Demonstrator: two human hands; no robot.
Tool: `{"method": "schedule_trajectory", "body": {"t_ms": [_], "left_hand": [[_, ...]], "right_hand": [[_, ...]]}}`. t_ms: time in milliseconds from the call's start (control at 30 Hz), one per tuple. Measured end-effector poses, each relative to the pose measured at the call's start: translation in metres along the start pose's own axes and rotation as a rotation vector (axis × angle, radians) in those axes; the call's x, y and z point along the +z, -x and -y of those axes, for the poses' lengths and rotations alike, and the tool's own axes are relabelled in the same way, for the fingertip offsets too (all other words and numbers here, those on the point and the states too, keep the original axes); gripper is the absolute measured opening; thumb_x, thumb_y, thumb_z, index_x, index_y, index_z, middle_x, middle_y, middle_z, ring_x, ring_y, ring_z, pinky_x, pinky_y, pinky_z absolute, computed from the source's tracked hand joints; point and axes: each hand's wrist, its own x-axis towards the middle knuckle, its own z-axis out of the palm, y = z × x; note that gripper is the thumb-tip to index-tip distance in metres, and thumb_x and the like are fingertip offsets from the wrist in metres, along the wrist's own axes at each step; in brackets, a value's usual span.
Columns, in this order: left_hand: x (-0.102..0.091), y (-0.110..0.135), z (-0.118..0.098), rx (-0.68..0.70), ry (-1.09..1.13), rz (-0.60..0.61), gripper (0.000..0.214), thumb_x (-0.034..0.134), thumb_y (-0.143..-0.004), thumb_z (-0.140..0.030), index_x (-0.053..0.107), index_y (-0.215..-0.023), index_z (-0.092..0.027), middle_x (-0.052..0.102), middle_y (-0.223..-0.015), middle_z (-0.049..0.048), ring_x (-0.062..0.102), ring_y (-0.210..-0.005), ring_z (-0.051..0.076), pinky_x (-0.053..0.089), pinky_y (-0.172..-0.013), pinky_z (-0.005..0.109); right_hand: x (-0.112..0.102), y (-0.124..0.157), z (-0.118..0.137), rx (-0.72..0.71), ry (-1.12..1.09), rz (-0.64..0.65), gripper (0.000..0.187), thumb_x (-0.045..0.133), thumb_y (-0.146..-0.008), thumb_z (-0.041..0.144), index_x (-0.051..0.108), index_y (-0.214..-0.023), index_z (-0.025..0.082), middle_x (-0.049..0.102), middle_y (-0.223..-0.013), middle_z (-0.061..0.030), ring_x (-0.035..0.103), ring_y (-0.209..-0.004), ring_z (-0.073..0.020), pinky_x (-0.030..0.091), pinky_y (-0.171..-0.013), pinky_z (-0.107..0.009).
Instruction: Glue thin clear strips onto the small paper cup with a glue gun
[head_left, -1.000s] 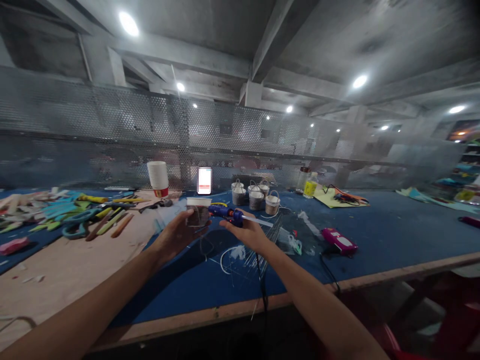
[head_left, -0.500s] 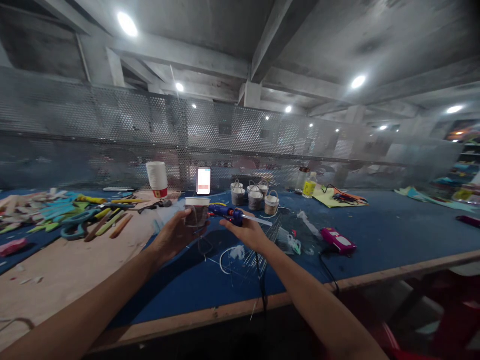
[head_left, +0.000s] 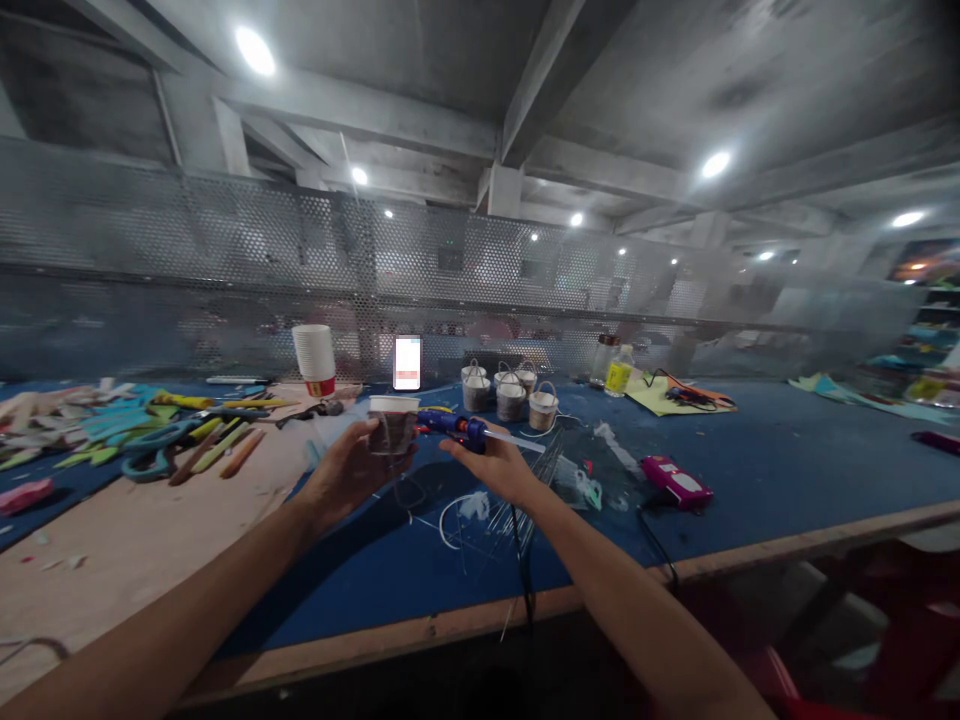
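Observation:
My left hand (head_left: 346, 475) is closed around a small cup (head_left: 392, 425) with a white rim and dark wrapped sides, held above the blue table (head_left: 787, 470). My right hand (head_left: 499, 462) grips a blue hot glue gun (head_left: 456, 426), its nozzle pointing left at the cup's side. A clear glue stick (head_left: 517, 440) sticks out of the gun's back to the right. The gun's black cord (head_left: 523, 560) runs down over the table edge.
Several small wrapped cups with wire handles (head_left: 512, 392) stand behind my hands. A stack of paper cups (head_left: 315, 357) and a lit phone (head_left: 407, 362) stand at the back. Colored sticks and scissors (head_left: 157, 435) lie left; a pink device (head_left: 679, 481) lies right. Loose wires (head_left: 480, 515) lie below.

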Motion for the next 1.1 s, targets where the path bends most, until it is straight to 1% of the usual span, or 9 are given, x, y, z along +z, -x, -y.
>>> {"method": "schedule_trajectory", "body": {"t_ms": [200,333,467,567,700,867,1000,1100], "left_hand": [[0.000,0.000,-0.001,-0.016,0.030,-0.021,0.035,0.071,-0.089,-0.028,0.079,-0.118,-0.010,0.084,-0.108,0.0163,0.080,-0.094,0.028,0.065,-0.086,0.036],[0.001,0.001,-0.001,-0.018,0.030,-0.051,0.036,0.071,-0.089,-0.031,0.079,-0.118,-0.011,0.084,-0.107,0.0155,0.080,-0.093,0.028,0.065,-0.084,0.036],[0.002,0.001,-0.002,-0.023,0.029,-0.053,0.036,0.074,-0.087,-0.033,0.080,-0.116,-0.012,0.084,-0.106,0.0137,0.079,-0.092,0.026,0.064,-0.084,0.034],[0.000,-0.001,-0.001,-0.012,0.006,-0.043,0.036,0.076,-0.085,-0.034,0.080,-0.115,-0.014,0.084,-0.107,0.0125,0.079,-0.095,0.027,0.063,-0.086,0.035],[-0.002,-0.004,0.003,0.027,-0.045,-0.022,0.036,0.077,-0.084,-0.036,0.080,-0.114,-0.015,0.084,-0.105,0.0117,0.078,-0.095,0.027,0.061,-0.086,0.036],[-0.010,-0.011,0.009,0.046,-0.099,0.013,0.033,0.079,-0.086,-0.039,0.080,-0.113,-0.021,0.084,-0.109,0.0087,0.078,-0.103,0.028,0.058,-0.095,0.039],[-0.017,-0.016,0.013,0.046,-0.136,0.007,0.033,0.084,-0.081,-0.039,0.081,-0.109,-0.022,0.084,-0.110,0.0093,0.077,-0.108,0.031,0.056,-0.098,0.042],[-0.014,-0.016,0.014,0.064,-0.190,-0.011,0.034,0.086,-0.077,-0.041,0.081,-0.104,-0.020,0.084,-0.107,0.0102,0.076,-0.109,0.032,0.055,-0.099,0.043]], "right_hand": [[0.000,0.000,-0.003,0.023,0.018,-0.008,0.036,0.082,-0.085,0.053,0.073,-0.091,0.019,0.065,-0.082,-0.0019,0.055,-0.076,-0.0171,0.049,-0.068,-0.030],[0.000,0.000,-0.001,0.044,-0.001,-0.008,0.039,0.081,-0.084,0.054,0.073,-0.092,0.017,0.065,-0.081,-0.0012,0.055,-0.076,-0.0164,0.048,-0.069,-0.029],[0.001,0.000,-0.001,0.035,-0.019,-0.005,0.039,0.081,-0.085,0.053,0.073,-0.093,0.016,0.065,-0.081,-0.0006,0.057,-0.076,-0.0158,0.048,-0.071,-0.028],[0.001,0.000,0.000,0.028,-0.009,-0.010,0.039,0.081,-0.084,0.054,0.073,-0.092,0.017,0.066,-0.081,-0.0014,0.059,-0.077,-0.0170,0.049,-0.070,-0.028],[0.001,0.001,0.004,0.011,0.012,0.011,0.038,0.080,-0.085,0.055,0.075,-0.094,0.019,0.069,-0.084,-0.0031,0.064,-0.086,-0.0209,0.052,-0.072,-0.030],[0.002,0.003,0.010,-0.012,-0.018,0.035,0.033,0.080,-0.087,0.049,0.074,-0.090,0.018,0.067,-0.081,-0.0032,0.064,-0.087,-0.0220,0.055,-0.076,-0.033],[0.003,0.004,0.012,-0.010,0.016,0.073,0.033,0.078,-0.090,0.049,0.075,-0.099,0.017,0.067,-0.081,-0.0036,0.063,-0.085,-0.0227,0.056,-0.075,-0.035],[0.003,0.004,0.012,-0.021,0.100,0.084,0.034,0.077,-0.092,0.049,0.076,-0.105,0.018,0.067,-0.082,-0.0050,0.064,-0.085,-0.0240,0.057,-0.073,-0.036]]}}
